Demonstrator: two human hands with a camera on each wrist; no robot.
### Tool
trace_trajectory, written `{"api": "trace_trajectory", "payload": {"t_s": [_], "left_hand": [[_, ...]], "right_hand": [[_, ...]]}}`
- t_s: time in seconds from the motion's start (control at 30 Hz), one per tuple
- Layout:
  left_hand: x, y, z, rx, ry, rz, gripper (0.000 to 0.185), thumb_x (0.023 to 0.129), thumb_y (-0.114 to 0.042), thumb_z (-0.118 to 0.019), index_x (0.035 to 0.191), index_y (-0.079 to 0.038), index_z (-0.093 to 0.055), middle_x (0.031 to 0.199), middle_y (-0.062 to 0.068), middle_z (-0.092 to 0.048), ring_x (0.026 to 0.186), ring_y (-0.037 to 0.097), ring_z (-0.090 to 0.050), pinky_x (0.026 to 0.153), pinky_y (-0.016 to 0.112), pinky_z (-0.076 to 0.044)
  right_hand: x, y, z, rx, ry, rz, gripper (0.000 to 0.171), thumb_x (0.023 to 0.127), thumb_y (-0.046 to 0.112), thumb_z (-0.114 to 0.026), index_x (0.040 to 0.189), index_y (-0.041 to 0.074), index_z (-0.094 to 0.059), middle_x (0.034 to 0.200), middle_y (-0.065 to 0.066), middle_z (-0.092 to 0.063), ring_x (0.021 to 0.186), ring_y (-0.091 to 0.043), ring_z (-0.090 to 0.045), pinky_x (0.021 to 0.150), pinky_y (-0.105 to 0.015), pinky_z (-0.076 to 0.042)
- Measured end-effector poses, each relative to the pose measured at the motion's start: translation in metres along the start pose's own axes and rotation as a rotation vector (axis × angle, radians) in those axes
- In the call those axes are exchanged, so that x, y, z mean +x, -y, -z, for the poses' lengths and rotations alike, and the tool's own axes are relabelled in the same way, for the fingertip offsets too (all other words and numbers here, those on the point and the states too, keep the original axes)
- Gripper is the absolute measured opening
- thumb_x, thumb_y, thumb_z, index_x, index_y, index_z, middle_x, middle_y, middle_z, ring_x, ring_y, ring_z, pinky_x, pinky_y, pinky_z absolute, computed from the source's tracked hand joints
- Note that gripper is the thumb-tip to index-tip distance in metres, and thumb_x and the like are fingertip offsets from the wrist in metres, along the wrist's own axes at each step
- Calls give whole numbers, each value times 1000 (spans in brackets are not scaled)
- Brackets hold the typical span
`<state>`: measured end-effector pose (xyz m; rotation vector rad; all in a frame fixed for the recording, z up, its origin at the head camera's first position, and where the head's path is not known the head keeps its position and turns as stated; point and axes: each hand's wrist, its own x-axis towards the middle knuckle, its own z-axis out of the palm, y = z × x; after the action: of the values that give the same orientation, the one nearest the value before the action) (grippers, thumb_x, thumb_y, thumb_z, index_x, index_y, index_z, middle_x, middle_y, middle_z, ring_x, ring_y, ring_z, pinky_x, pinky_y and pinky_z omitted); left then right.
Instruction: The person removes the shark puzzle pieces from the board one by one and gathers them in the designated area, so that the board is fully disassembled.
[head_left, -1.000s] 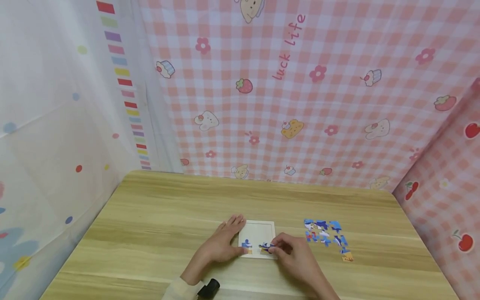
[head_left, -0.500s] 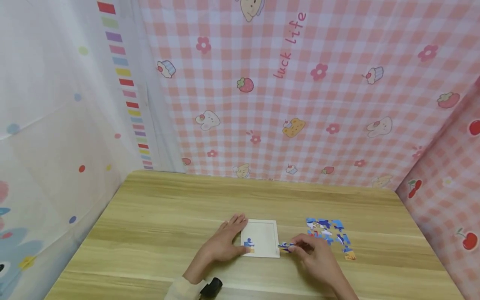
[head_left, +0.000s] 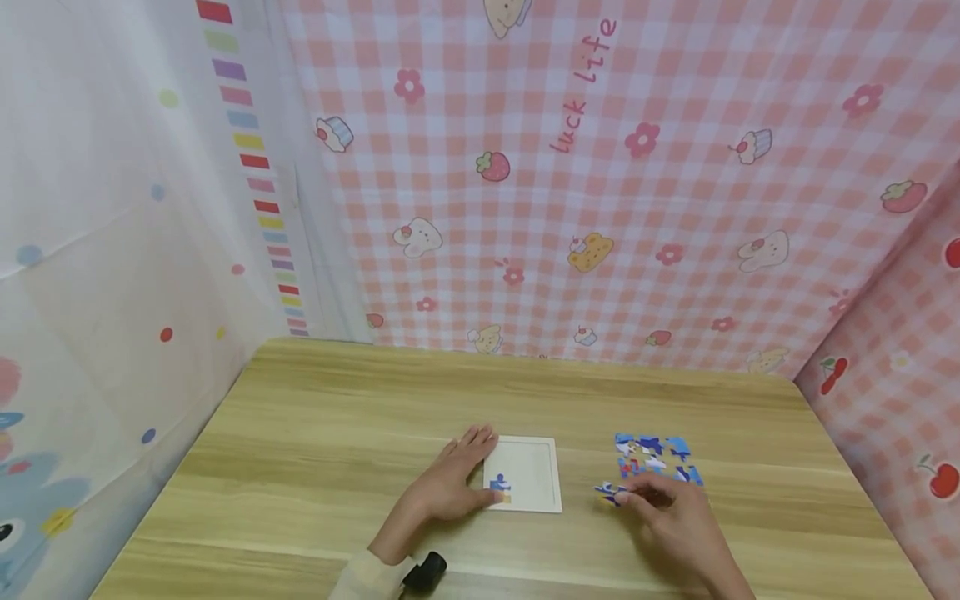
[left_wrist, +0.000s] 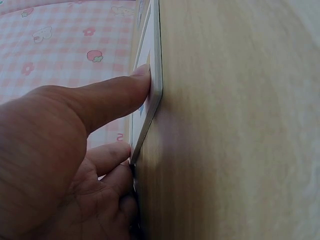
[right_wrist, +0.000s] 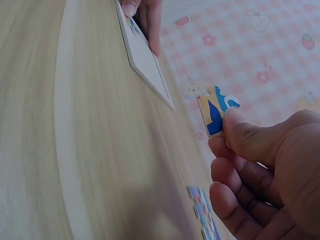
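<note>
My right hand [head_left: 671,510] pinches a blue and yellow jigsaw piece [right_wrist: 214,114] between thumb and fingers, above the table between the board and the loose pieces. The square white puzzle board [head_left: 531,473] lies flat on the table. One blue and tan jigsaw piece [head_left: 500,481] sits in its lower left corner. My left hand [head_left: 446,483] rests at the board's left side, its thumb [left_wrist: 117,97] on the board over that corner piece, the other fingers extended along the left edge. In the right wrist view, the right thumb covers part of the held piece.
Several loose jigsaw pieces [head_left: 651,447] lie grouped on the wooden table [head_left: 337,417] to the right of the board, partly behind the right hand. A pink checked curtain [head_left: 525,208] hangs behind the table. A black device [head_left: 425,572] is on the left wrist.
The right hand has lifted the blue and yellow jigsaw piece off the board's lower right and carried it right, toward the loose pieces. The left hand has stayed at the board's left side.
</note>
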<state>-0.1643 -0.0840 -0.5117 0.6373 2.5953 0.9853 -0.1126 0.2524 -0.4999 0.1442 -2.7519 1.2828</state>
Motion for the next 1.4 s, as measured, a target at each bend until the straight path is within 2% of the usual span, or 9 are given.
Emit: {"api": "trace_trajectory", "payload": {"t_s": [0.23,0.57,0.73,1.0,1.23,1.4], "left_hand": [[1,0,0,-5,-1,-3,84,96,-36,-71,161,-3,-29,172,11,-18,161,34,-9,132,56,-7],[1,-2,0,-12,6,2,83,97,-37,-69,161,-4,-28,173,10,-16,162,32,-8,132,55,-6],[1,-2,1,-3,2,10,83,97,-36,-69,162,-5,-28,173,9,-16,162,31,-8,132,55,-7],[-1,-3,1,-4,7,19,83,96,-34,-70,162,-5,-28,173,9,-17,162,31,-8,132,55,-6],[0,-3,1,0,6,20,83,96,-35,-70,161,-5,-28,173,9,-17,162,31,-8,133,54,-6],[1,-3,1,-4,6,17,83,96,-35,-70,161,-4,-28,173,10,-17,162,32,-8,132,55,-6]], "right_hand": [[-5,-16,15,-41,-55,-44,9,85,23,-84,85,26,-76,81,12,-75,73,1,-66,67,-18,-55],[-12,-38,38,-27,-82,-78,11,86,19,-84,94,16,-77,81,6,-77,70,-2,-67,65,-16,-55],[-11,-45,46,-82,-114,-71,10,88,21,-82,96,17,-78,81,7,-78,70,2,-66,65,-12,-52],[-9,-49,46,-188,-123,-81,7,88,25,-82,92,21,-80,81,6,-77,68,6,-62,61,-14,-51],[-3,-52,38,-268,-190,48,9,84,17,-85,91,19,-80,81,7,-75,67,9,-57,61,-12,-48],[0,-53,34,-316,-212,103,10,81,11,-87,88,15,-80,79,7,-71,64,8,-48,55,-16,-43]]}}
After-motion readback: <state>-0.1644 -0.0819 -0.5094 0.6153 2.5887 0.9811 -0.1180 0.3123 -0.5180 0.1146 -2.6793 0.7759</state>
